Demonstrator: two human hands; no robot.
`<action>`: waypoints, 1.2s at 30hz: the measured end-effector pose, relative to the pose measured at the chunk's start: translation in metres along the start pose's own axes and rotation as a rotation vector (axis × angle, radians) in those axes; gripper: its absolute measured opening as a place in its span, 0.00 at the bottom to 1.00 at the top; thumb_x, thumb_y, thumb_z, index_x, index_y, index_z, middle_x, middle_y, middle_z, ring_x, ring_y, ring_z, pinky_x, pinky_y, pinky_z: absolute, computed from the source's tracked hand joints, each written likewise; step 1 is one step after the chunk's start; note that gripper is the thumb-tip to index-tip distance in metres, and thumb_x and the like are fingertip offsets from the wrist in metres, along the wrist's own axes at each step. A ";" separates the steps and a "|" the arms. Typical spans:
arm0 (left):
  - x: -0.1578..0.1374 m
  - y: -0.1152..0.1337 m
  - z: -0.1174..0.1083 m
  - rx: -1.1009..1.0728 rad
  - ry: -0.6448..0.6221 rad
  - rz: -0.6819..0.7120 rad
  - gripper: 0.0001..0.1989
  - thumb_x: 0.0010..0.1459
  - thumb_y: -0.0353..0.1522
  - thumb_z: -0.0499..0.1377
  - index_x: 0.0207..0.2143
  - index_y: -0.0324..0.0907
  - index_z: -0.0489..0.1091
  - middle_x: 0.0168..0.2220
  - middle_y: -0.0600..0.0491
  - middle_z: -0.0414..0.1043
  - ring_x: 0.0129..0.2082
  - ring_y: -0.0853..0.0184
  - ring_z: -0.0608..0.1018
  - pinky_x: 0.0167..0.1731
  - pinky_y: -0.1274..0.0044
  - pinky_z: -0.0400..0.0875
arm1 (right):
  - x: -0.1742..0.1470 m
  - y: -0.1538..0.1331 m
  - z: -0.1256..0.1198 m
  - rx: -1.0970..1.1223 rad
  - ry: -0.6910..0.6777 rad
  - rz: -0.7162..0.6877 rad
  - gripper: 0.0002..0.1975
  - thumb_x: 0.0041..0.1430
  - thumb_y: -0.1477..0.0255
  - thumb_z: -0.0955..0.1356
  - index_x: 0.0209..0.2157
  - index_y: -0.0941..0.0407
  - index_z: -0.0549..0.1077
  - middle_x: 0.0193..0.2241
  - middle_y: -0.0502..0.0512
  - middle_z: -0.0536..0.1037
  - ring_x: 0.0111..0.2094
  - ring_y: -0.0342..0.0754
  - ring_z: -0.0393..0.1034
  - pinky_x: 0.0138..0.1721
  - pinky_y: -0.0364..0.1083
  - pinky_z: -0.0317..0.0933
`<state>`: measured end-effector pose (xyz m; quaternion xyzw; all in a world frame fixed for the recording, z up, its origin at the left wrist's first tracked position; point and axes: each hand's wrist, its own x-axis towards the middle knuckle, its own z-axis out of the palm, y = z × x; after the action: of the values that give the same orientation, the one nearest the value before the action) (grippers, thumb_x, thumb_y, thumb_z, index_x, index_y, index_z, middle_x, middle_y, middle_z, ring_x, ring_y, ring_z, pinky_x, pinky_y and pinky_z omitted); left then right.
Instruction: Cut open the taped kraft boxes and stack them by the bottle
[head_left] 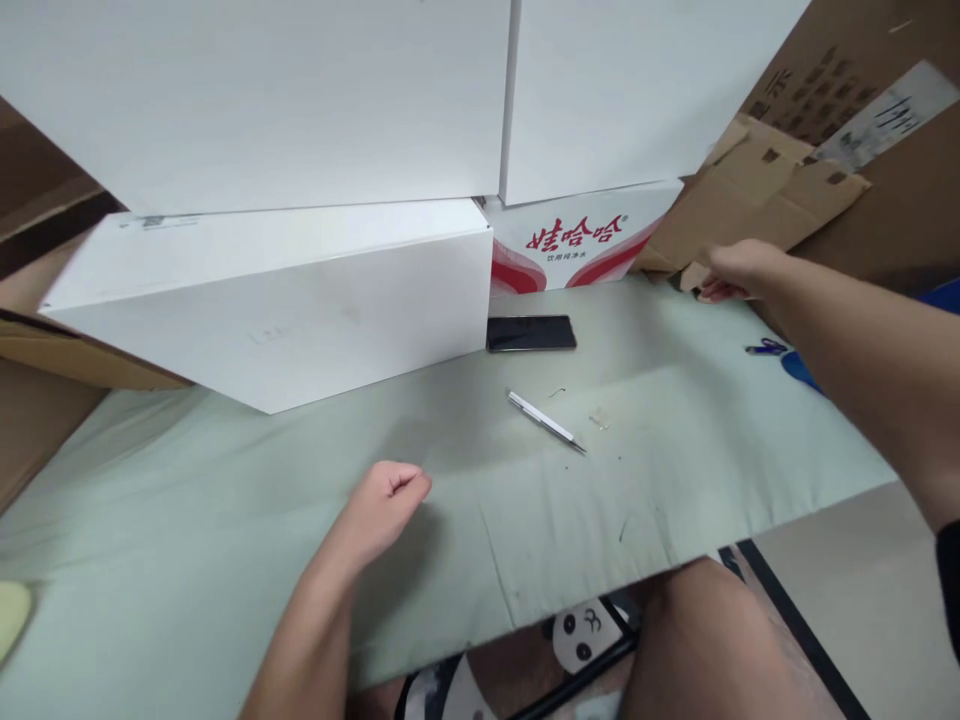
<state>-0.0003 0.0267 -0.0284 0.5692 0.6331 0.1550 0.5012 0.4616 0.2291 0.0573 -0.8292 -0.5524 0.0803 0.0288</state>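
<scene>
My left hand point(391, 503) is closed in a loose fist above the green cloth, with nothing showing from it. To its right lies a slim white-and-silver pen-like tool point(544, 421) with a thin dark tip. My right hand point(736, 270) is stretched to the back right, by the lower edge of an opened cardboard box point(757, 190). Its fingers are curled and slightly blurred, so whatever may be in them is hidden. Between the hands, at the foot of the boxes, a black phone point(531, 333) lies flat.
Large white boxes point(262, 100) are stacked along the back, above a printed white and red carton point(585, 240). Green cloth point(247, 560) covers the table. A small clear scrap point(599, 418) lies near the tool. Blue items point(801, 370) sit under my right forearm.
</scene>
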 end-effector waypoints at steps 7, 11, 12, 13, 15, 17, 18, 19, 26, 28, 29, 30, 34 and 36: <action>-0.028 0.010 -0.011 -0.206 0.100 0.214 0.18 0.47 0.43 0.51 0.18 0.47 0.43 0.20 0.59 0.38 0.22 0.73 0.47 0.23 0.74 0.39 | -0.128 -0.100 0.011 -0.409 -0.367 -0.421 0.21 0.68 0.63 0.66 0.30 0.64 0.80 0.34 0.71 0.83 0.39 0.59 0.79 0.39 0.51 0.63; -0.053 0.004 -0.029 -0.365 0.201 0.283 0.19 0.47 0.41 0.53 0.18 0.46 0.43 0.20 0.58 0.39 0.21 0.73 0.46 0.23 0.74 0.39 | -0.215 -0.187 0.018 -0.590 -0.369 -0.799 0.16 0.66 0.62 0.66 0.34 0.56 0.81 0.39 0.67 0.83 0.43 0.63 0.79 0.38 0.51 0.64; -0.058 0.000 -0.034 -0.409 0.227 0.299 0.19 0.47 0.40 0.53 0.18 0.46 0.43 0.19 0.59 0.39 0.21 0.73 0.46 0.23 0.74 0.39 | -0.235 -0.210 0.021 -0.611 -0.361 -0.890 0.15 0.67 0.62 0.66 0.37 0.55 0.81 0.39 0.65 0.83 0.43 0.62 0.79 0.38 0.51 0.64; -0.063 -0.005 -0.039 -0.452 0.252 0.314 0.19 0.47 0.40 0.53 0.17 0.46 0.43 0.19 0.59 0.39 0.21 0.73 0.46 0.23 0.74 0.39 | -0.253 -0.232 0.024 -0.623 -0.354 -0.977 0.14 0.67 0.63 0.65 0.39 0.54 0.81 0.39 0.63 0.84 0.43 0.60 0.79 0.38 0.50 0.64; -0.071 -0.017 -0.050 -0.537 0.304 0.337 0.19 0.47 0.40 0.53 0.17 0.46 0.44 0.18 0.59 0.40 0.20 0.74 0.47 0.22 0.74 0.40 | -0.286 -0.277 0.032 -0.612 -0.331 -1.132 0.14 0.69 0.67 0.63 0.45 0.52 0.80 0.41 0.61 0.84 0.43 0.57 0.78 0.37 0.49 0.63; -0.078 -0.030 -0.062 -0.615 0.360 0.350 0.19 0.47 0.40 0.54 0.16 0.46 0.45 0.17 0.59 0.41 0.19 0.75 0.47 0.22 0.74 0.40 | -0.313 -0.322 0.043 -0.564 -0.297 -1.266 0.16 0.68 0.73 0.62 0.52 0.52 0.76 0.47 0.59 0.82 0.45 0.54 0.77 0.38 0.47 0.63; -0.081 -0.036 -0.068 -0.650 0.394 0.354 0.19 0.47 0.40 0.54 0.15 0.46 0.46 0.17 0.60 0.41 0.19 0.75 0.47 0.21 0.74 0.40 | -0.323 -0.345 0.049 -0.536 -0.277 -1.319 0.18 0.67 0.76 0.62 0.56 0.52 0.74 0.50 0.59 0.81 0.46 0.53 0.77 0.40 0.47 0.63; -0.084 -0.043 -0.075 -0.680 0.430 0.354 0.19 0.48 0.40 0.54 0.15 0.46 0.46 0.16 0.60 0.41 0.19 0.75 0.47 0.21 0.74 0.40 | -0.332 -0.369 0.056 -0.501 -0.251 -1.368 0.21 0.66 0.78 0.62 0.58 0.53 0.72 0.53 0.60 0.79 0.48 0.53 0.76 0.42 0.47 0.64; -0.100 -0.079 -0.107 -1.008 0.676 0.353 0.20 0.48 0.36 0.57 0.15 0.46 0.45 0.15 0.61 0.40 0.17 0.76 0.46 0.21 0.73 0.38 | -0.342 -0.522 0.088 -0.075 0.232 -1.429 0.26 0.66 0.82 0.59 0.65 0.62 0.60 0.68 0.69 0.61 0.67 0.58 0.59 0.63 0.55 0.57; -0.102 -0.084 -0.109 -1.005 0.697 0.381 0.20 0.49 0.35 0.57 0.15 0.45 0.46 0.15 0.61 0.40 0.17 0.75 0.47 0.21 0.73 0.39 | -0.335 -0.549 0.089 -0.109 0.252 -1.344 0.26 0.66 0.78 0.63 0.64 0.65 0.60 0.67 0.72 0.64 0.66 0.60 0.59 0.65 0.56 0.54; -0.103 -0.086 -0.109 -0.993 0.708 0.400 0.21 0.50 0.34 0.57 0.15 0.45 0.46 0.15 0.61 0.41 0.17 0.75 0.48 0.21 0.73 0.39 | -0.332 -0.557 0.088 -0.143 0.228 -1.321 0.23 0.67 0.77 0.63 0.62 0.67 0.62 0.63 0.74 0.69 0.64 0.60 0.62 0.64 0.56 0.55; -0.105 -0.088 -0.110 -0.983 0.723 0.420 0.21 0.51 0.33 0.57 0.14 0.45 0.47 0.15 0.60 0.41 0.17 0.75 0.48 0.21 0.73 0.40 | -0.332 -0.560 0.087 -0.166 0.207 -1.315 0.20 0.67 0.76 0.62 0.58 0.68 0.65 0.59 0.75 0.73 0.60 0.61 0.66 0.62 0.56 0.57; -0.132 -0.087 -0.119 -0.975 0.885 0.499 0.21 0.51 0.31 0.57 0.14 0.43 0.47 0.16 0.60 0.42 0.18 0.74 0.49 0.21 0.73 0.40 | -0.349 -0.532 0.080 -0.189 0.185 -1.401 0.14 0.70 0.75 0.59 0.50 0.65 0.71 0.52 0.73 0.79 0.50 0.58 0.71 0.54 0.55 0.60; -0.156 -0.080 -0.125 -0.978 1.085 0.620 0.21 0.48 0.29 0.57 0.14 0.42 0.46 0.16 0.60 0.41 0.17 0.75 0.49 0.20 0.73 0.40 | -0.366 -0.494 0.078 -0.192 0.186 -1.463 0.12 0.71 0.73 0.59 0.47 0.61 0.72 0.48 0.68 0.80 0.49 0.57 0.71 0.52 0.54 0.59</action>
<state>-0.1708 -0.0877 0.0379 0.2799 0.4619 0.8037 0.2497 -0.1393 0.0809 0.0852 -0.2518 -0.9634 -0.0786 0.0489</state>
